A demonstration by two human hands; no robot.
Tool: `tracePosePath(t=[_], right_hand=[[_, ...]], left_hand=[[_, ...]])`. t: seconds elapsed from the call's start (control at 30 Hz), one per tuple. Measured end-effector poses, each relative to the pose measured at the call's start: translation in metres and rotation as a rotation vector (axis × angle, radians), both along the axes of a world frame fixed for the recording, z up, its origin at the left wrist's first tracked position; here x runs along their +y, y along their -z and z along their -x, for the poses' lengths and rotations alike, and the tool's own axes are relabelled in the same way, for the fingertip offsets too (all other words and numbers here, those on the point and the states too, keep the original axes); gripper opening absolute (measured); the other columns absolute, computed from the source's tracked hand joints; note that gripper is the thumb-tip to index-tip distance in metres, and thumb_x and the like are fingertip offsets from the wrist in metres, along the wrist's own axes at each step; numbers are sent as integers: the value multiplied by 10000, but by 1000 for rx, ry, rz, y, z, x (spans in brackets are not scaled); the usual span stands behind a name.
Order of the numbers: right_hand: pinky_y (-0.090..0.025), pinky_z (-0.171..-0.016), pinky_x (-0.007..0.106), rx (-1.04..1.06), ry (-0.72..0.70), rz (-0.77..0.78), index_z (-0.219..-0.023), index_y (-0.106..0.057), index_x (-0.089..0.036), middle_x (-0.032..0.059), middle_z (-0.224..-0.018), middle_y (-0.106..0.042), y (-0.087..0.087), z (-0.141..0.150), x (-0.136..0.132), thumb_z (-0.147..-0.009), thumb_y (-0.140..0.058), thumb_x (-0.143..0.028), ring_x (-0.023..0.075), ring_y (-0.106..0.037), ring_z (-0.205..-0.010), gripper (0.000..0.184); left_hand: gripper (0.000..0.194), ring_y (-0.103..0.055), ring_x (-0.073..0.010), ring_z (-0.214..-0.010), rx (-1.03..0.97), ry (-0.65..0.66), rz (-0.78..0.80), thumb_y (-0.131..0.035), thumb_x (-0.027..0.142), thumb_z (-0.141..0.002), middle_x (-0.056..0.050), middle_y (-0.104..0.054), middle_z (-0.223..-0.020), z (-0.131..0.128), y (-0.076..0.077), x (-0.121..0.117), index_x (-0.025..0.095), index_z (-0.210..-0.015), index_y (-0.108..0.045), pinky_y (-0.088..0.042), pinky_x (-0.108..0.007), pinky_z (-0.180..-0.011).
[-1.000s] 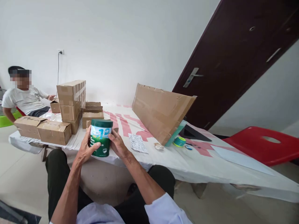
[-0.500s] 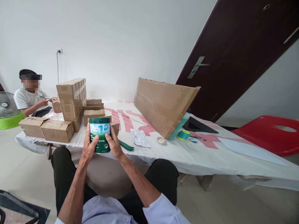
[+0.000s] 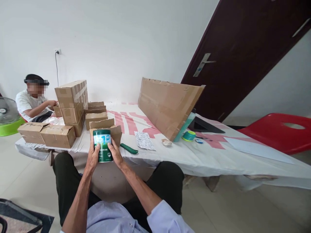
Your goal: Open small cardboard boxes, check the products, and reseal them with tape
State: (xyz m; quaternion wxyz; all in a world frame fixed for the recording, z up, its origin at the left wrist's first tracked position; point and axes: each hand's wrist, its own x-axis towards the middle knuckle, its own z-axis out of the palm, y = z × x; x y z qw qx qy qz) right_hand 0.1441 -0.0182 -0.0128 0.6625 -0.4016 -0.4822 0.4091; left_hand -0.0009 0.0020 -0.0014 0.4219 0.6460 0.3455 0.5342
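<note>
Between my two hands is a dark green canister [image 3: 105, 149] with a light blue label band and a green lid, held upright at the table's front edge. My left hand [image 3: 93, 154] wraps its left side, thumb on the front. From the right, my right hand [image 3: 115, 153] presses against it, thumb also in front. Right behind the canister stands an open cardboard box [image 3: 116, 132], its flaps up and its lower part hidden. A green curved-handled tool [image 3: 129, 149], perhaps a cutter, lies to the right of my right hand.
Stacked cardboard boxes [image 3: 70, 97] stand at the left, with low boxes [image 3: 57, 136] before them. A large cardboard sheet [image 3: 167, 106] leans at centre right. A printed sheet [image 3: 144, 140], a tape roll [image 3: 189, 136] and a red chair [image 3: 279, 132] are farther right. A co-worker [image 3: 34, 100] sits far left.
My hands have brought the canister slightly down, and both thumbs now lie on its front. The open box behind and the green tool have come into fuller view. The co-worker's hands have moved to a small box.
</note>
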Motion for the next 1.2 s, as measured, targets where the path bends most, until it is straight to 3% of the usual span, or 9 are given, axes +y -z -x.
tracePosePath(t=[0.17, 0.3, 0.4, 0.5, 0.63, 0.77, 1.0, 1.1, 1.2], right_hand=[[-313, -1308, 541, -23, 16, -9, -1528, -556, -283, 76, -1538, -610, -7, -1, -4, -806, -663, -843, 341, -446, -1527, 920], [-256, -1337, 507, -129, 2, -141, -1580, -499, -324, 45, -1559, -588, -34, -4, -7, -892, -622, -788, 297, -347, -1590, 839], [-294, -1319, 497, -274, -38, -277, -1579, -510, -315, 55, -1588, -555, -62, -21, 7, -957, -587, -727, 292, -389, -1565, 750], [-303, -1297, 553, -564, 63, -352, -1450, -642, -308, 80, -1550, -584, -83, -58, 39, -904, -705, -672, 332, -420, -1527, 659], [-359, -1208, 636, -976, 174, -176, -1207, -764, -255, 141, -1350, -709, -88, -111, 85, -640, -982, -402, 432, -516, -1407, 625], [-525, -987, 474, -1104, 64, -53, -1009, -798, -283, 69, -1097, -795, -75, -128, 96, -691, -877, -155, 342, -696, -1105, 352], [-485, -792, 319, -1094, -42, -136, -844, -753, -266, 17, -881, -769, -60, -110, 40, -834, -717, -218, 240, -700, -864, 61], [-463, -749, 303, -1145, -36, -143, -797, -711, -263, 15, -790, -734, -54, -110, 14, -873, -670, -249, 217, -670, -784, 87], [-486, -773, 321, -1092, 11, -137, -891, -735, -281, 26, -868, -770, -47, -114, -2, -856, -684, -245, 236, -697, -831, 72]], left_hand=[[874, -192, -332, -1658, 33, 23, 26, -621, 649, -943, -103, -415, -1699, 4, -5, -1, 272, -1665, -303, -185, -525, -1356], [1146, -497, -379, -1492, 66, 143, -12, -883, 539, -740, -151, -503, -1616, 11, -34, 0, 268, -1659, -254, -424, -551, -1241], [1087, -651, -359, -1311, 28, 151, -51, -963, 468, -638, -139, -654, -1432, 19, -62, 7, 250, -1546, -408, -553, -507, -1113], [972, -721, -332, -1158, -43, 26, -70, -1001, 431, -552, -108, -728, -1259, 32, -86, 22, 229, -1372, -520, -615, -470, -1003], [865, -731, -294, -1029, -89, -211, -154, -1013, 367, -485, -81, -730, -1119, 56, -112, 52, 208, -1207, -564, -631, -456, -931], [809, -703, -277, -983, -24, -352, -220, -1010, 306, -450, -56, -700, -1072, 72, -128, 88, 217, -1130, -580, -629, -441, -871], [916, -701, -287, -1003, 74, -364, -294, -1001, 239, -437, -42, -703, -1076, 62, -123, 148, 233, -1236, -555, -608, -469, -921], [887, -711, -287, -994, 60, -317, -286, -981, 208, -485, -56, -718, -1087, 52, -109, 171, 223, -1257, -543, -593, -492, -956], [897, -707, -294, -1050, 73, -284, -269, -969, 178, -482, -72, -720, -1110, 41, -88, 194, 199, -1265, -531, -571, -499, -1004]])
